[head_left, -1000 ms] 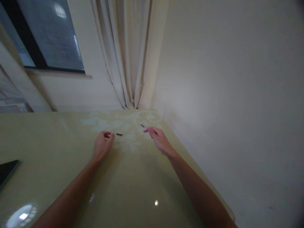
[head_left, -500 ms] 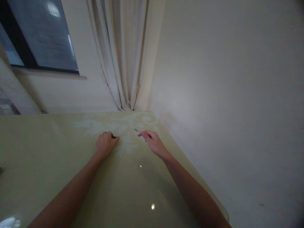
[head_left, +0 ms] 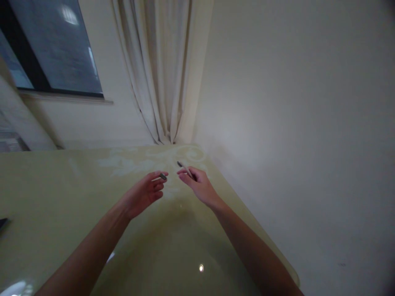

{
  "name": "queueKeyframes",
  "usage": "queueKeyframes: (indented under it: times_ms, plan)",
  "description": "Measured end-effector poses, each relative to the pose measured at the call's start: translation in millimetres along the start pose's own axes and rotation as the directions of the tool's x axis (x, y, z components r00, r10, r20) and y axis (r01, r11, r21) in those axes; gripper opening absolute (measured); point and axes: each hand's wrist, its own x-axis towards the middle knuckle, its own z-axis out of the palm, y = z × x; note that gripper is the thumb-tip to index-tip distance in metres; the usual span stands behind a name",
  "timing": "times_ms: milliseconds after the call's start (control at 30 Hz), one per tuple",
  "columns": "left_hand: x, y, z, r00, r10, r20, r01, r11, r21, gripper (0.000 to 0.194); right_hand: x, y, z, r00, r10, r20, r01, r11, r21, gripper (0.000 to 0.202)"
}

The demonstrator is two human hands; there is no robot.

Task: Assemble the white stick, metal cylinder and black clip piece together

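Note:
My left hand [head_left: 146,193] is raised over the table with its palm turned inward. Between thumb and fingertips it pinches a small dark piece, shaped like a pen cap [head_left: 163,176]. Just to the right, my right hand [head_left: 199,183] grips a slim pale pen [head_left: 187,169]. The pen's dark end [head_left: 179,163] points up and to the left, away from the palm. A narrow gap separates the two hands, and the cap and the pen are apart.
Below the hands lies a glossy yellow-green table [head_left: 61,185] with a pale leaf pattern. A plain wall [head_left: 293,123] runs along its right edge. Curtains [head_left: 163,74] hang behind it. A dark object [head_left: 3,223] shows at the left edge.
My left hand has lifted from the table and moved right, turning its palm inward with the cap. In my right hand, the pen has tilted more upright.

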Motion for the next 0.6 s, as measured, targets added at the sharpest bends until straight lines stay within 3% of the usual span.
queueKeyframes:
  times_ms: [100, 333, 500, 600]
  plan:
    - [-21, 13, 13.0, 0.99, -0.09, 0.111, 0.119, 0.951, -0.287, 0.03, -7, -16, 1, 0.998, -0.03, 0.049, 0.028, 0.999, 0.034, 0.05]
    - [-29, 13, 30.2, 0.96, -0.206, 0.19, 0.266, 0.882, -0.389, 0.028, -13, -24, 7, 0.982, -0.189, 0.01, 0.189, 0.981, -0.045, 0.04]
    - [-29, 8, 35.4, 0.966, -0.173, 0.191, 0.238, 0.884, -0.402, 0.027, -11, -20, 9, 0.993, -0.116, 0.007, 0.115, 0.992, 0.054, 0.035]
    - [-27, 2, 36.5, 0.995, -0.058, 0.087, 0.086, 0.926, -0.368, 0.04, -11, -20, 13, 0.999, -0.034, -0.003, 0.034, 0.99, 0.137, 0.036]
